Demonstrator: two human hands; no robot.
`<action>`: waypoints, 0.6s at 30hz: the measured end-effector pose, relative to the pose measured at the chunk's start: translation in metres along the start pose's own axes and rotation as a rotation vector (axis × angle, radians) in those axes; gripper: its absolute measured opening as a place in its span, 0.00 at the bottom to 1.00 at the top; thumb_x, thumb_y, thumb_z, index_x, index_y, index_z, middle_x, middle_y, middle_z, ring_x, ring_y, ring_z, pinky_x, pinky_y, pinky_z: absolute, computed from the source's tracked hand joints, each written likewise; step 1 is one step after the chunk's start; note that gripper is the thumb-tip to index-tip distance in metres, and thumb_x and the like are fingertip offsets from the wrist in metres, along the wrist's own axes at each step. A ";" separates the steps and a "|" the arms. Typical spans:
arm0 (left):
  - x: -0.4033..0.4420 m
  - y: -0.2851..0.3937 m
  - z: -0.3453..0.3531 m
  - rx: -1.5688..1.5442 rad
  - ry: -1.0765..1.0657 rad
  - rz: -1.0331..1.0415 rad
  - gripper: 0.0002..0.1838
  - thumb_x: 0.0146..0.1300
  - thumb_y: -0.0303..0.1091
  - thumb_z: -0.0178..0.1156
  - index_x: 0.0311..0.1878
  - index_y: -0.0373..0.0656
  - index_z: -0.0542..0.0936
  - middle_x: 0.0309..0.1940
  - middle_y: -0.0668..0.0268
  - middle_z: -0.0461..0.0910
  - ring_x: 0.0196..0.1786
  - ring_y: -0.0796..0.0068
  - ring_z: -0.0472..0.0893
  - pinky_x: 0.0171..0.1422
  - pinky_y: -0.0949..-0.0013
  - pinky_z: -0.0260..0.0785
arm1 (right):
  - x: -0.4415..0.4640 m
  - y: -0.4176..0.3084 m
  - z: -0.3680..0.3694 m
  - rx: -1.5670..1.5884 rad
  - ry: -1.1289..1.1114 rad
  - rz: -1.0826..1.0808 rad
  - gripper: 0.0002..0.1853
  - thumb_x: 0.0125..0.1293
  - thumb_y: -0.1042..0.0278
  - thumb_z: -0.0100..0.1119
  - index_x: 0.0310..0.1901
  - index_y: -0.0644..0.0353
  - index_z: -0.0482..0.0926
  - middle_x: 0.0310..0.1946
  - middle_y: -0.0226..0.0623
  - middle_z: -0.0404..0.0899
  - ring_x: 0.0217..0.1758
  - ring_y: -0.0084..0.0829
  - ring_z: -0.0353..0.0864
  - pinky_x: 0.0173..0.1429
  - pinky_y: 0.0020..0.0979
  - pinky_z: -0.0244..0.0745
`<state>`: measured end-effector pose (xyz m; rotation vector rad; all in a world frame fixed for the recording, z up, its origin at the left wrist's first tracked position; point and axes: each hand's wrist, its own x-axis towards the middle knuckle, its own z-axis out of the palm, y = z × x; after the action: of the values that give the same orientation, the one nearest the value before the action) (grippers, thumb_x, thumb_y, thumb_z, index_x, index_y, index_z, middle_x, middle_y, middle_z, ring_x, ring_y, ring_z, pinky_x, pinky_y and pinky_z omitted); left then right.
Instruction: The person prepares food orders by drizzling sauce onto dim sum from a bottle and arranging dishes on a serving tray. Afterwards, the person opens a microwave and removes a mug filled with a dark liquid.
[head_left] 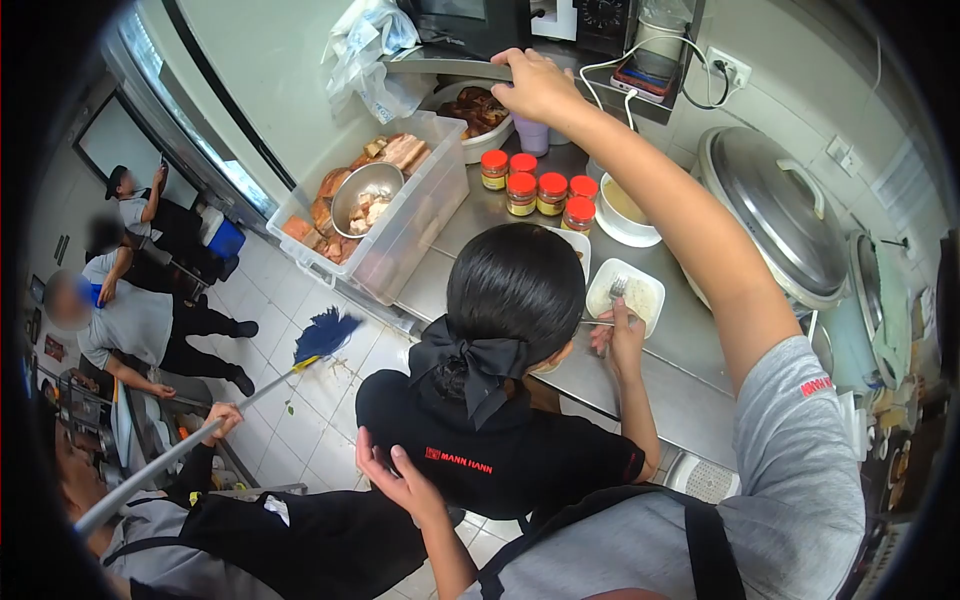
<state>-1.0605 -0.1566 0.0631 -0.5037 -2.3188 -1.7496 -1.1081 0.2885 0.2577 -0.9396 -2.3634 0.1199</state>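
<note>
My right hand (540, 92) reaches up and its fingers curl over the edge of a metal shelf (450, 69). Below it stand a purple cup (530, 135) and several jars with red lids (551, 192). My left hand (403, 480) is held open with fingers apart, beside the back of a co-worker in a black shirt (500, 455); whether it touches the shirt I cannot tell. The co-worker's hand (622, 340) holds a fork (618, 288) over a square white dish (645, 297) of pale food.
A clear plastic tub (400, 240) holds meat pieces and a metal bowl (366, 198). A big lidded cooker (775, 215) stands at right. Another person grips a mop handle (160, 475); its blue head (325, 335) is on the tiles. Several people stand further left.
</note>
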 end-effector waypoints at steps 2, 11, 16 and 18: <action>0.002 0.004 0.002 0.007 -0.007 0.020 0.23 0.66 0.33 0.48 0.63 0.35 0.64 0.62 0.55 0.63 0.65 0.61 0.63 0.68 0.60 0.53 | -0.003 0.001 -0.009 0.123 -0.009 -0.115 0.23 0.54 0.57 0.56 0.53 0.51 0.71 0.55 0.44 0.69 0.61 0.43 0.68 0.62 0.54 0.61; 0.089 0.061 0.013 0.076 -0.047 0.349 0.25 0.65 0.31 0.48 0.64 0.35 0.63 0.63 0.55 0.64 0.66 0.60 0.63 0.69 0.60 0.50 | 0.064 0.032 -0.015 0.216 0.206 -0.262 0.24 0.52 0.57 0.58 0.52 0.55 0.74 0.49 0.53 0.72 0.56 0.48 0.71 0.61 0.39 0.66; 0.117 0.066 0.040 0.011 -0.172 0.293 0.25 0.65 0.32 0.48 0.66 0.41 0.63 0.64 0.57 0.63 0.67 0.63 0.62 0.70 0.59 0.50 | 0.131 0.050 -0.003 0.211 0.179 -0.173 0.33 0.52 0.48 0.57 0.58 0.58 0.70 0.52 0.53 0.71 0.57 0.46 0.70 0.61 0.37 0.65; 0.121 0.065 0.051 -0.003 -0.194 0.254 0.25 0.64 0.32 0.49 0.65 0.41 0.64 0.62 0.57 0.65 0.65 0.62 0.63 0.69 0.57 0.51 | 0.153 0.051 0.001 0.188 0.156 -0.155 0.35 0.52 0.45 0.56 0.59 0.60 0.68 0.54 0.53 0.69 0.58 0.46 0.68 0.62 0.37 0.63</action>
<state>-1.1450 -0.0736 0.1493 -0.9621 -2.2536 -1.6485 -1.1670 0.4270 0.3168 -0.6507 -2.2262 0.1971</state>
